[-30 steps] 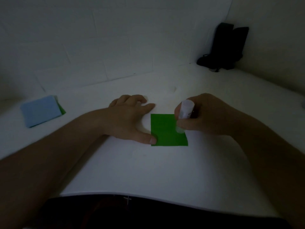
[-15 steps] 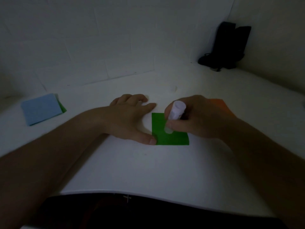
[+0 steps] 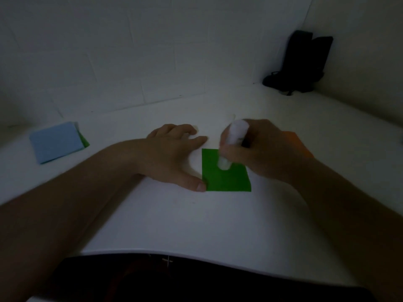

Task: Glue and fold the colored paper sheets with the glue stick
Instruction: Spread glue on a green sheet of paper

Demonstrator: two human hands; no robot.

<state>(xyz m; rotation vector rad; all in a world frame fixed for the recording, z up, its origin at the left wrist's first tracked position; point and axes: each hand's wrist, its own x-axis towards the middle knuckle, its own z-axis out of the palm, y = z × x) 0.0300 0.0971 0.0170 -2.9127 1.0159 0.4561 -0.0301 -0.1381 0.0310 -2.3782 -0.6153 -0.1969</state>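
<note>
A small green paper sheet (image 3: pixel 224 178) lies flat on the white table, in the middle of the view. My left hand (image 3: pixel 172 155) rests spread beside its left edge, the thumb tip pressing the sheet's near left corner. My right hand (image 3: pixel 259 149) grips a white glue stick (image 3: pixel 231 142), tilted, with its lower tip touching the upper middle of the green sheet. An orange sheet (image 3: pixel 298 142) shows partly behind my right hand.
A stack of sheets with a light blue one (image 3: pixel 56 141) on top and a green edge beneath lies at the far left. A black object (image 3: pixel 303 64) stands in the back right corner by the wall. The table's front edge (image 3: pixel 196 256) curves near my body.
My right hand has slid the glue stick from the sheet's right side leftward, then to its upper middle. The left hand has stayed in place.
</note>
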